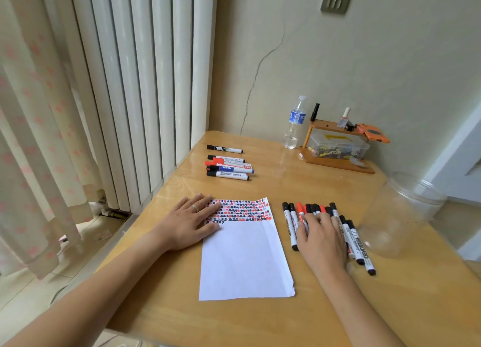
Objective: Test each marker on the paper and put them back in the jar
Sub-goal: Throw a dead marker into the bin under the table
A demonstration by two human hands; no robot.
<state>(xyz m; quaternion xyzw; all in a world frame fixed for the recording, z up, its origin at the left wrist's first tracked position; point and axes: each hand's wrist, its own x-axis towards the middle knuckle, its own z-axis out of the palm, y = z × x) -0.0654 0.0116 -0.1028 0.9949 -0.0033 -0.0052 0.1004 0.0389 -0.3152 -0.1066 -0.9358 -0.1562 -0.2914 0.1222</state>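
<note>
Our left hand [192, 220] lies flat, pinning the paper [244, 258]; our right hand [321, 238] rests open on the whiteboard markers [294, 224], grasping none. A careless sweep could roll them toward the empty jar [400, 213], centre right.

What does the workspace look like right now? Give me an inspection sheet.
Surface: wooden table, glossy.
Job's things: paper with marks on its far part; markers in a row beside it; second group farther back; jar holds no markers.
Clutter: bottle, small shelf.
Hands: left hand flat on the paper's edge; right hand on the markers.
Cables: nothing seen.
Surroundings: radiator, curtain, cracked wall.
</note>
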